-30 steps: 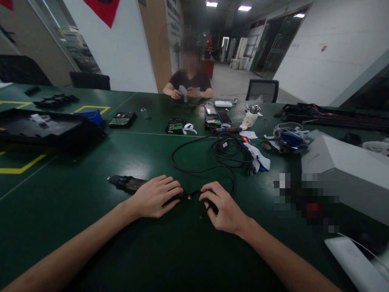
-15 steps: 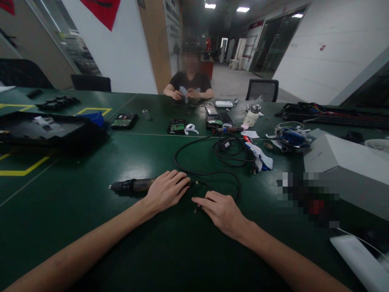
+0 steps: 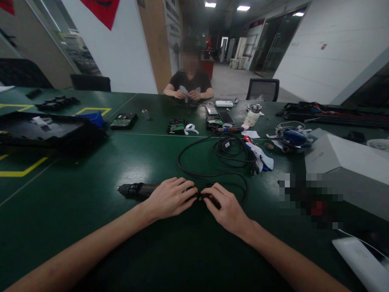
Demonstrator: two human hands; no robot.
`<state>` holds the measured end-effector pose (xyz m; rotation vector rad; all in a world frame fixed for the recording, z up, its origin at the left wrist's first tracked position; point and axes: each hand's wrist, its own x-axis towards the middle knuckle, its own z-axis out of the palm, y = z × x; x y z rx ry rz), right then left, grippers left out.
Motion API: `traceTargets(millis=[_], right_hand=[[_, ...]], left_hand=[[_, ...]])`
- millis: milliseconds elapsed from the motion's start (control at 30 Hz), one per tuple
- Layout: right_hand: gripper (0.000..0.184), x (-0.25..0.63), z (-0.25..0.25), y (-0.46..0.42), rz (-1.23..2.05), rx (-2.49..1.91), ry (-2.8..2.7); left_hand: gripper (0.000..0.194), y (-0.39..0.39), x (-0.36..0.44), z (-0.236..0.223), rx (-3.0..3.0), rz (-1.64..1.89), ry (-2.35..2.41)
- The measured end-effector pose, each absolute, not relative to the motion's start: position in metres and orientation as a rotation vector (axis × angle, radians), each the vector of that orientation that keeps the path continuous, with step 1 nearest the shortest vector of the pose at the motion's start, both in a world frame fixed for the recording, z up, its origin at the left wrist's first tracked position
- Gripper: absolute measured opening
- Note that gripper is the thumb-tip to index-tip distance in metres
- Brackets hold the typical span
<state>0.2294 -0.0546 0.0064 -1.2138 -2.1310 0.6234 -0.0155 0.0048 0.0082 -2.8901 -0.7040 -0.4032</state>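
A dark electric screwdriver (image 3: 140, 190) lies on the green table with its bit pointing left. My left hand (image 3: 172, 197) is wrapped over its rear half, thumb and fingers near the back end. Just to the right, my right hand (image 3: 224, 207) pinches a small black cable end piece (image 3: 216, 202) between thumb and fingers. Small metal bits show in the narrow space between the two hands, too small to make out. From there a black power cable (image 3: 194, 174) loops back across the table to a coil with a plug. The fingers hide the exact joint.
A large black tray-like housing (image 3: 54, 136) sits at left, with circuit boards (image 3: 177, 126) farther back. Gloves (image 3: 261, 156), a blue-and-white bundle (image 3: 291, 137) and a white box (image 3: 343, 162) occupy the right. Across the table sits another person (image 3: 191, 83).
My left hand and the screwdriver have shifted slightly right. My right hand has risen a little and now pinches the black piece near the screwdriver's rear. The cable loop has moved slightly right.
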Motion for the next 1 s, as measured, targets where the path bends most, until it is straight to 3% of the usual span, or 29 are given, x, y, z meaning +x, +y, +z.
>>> traceTargets(millis=[233, 1000], right_hand=[[0.028, 0.229, 0.012, -0.051, 0.540, -1.227, -2.116], [0.033, 0.234, 0.004, -0.054, 0.459, -1.237, -2.270]], left_hand=[[0.026, -0.007, -0.012, -0.001, -2.806, -0.519, -0.890], [0.027, -0.008, -0.013, -0.007, -2.792, -0.603, -0.855]])
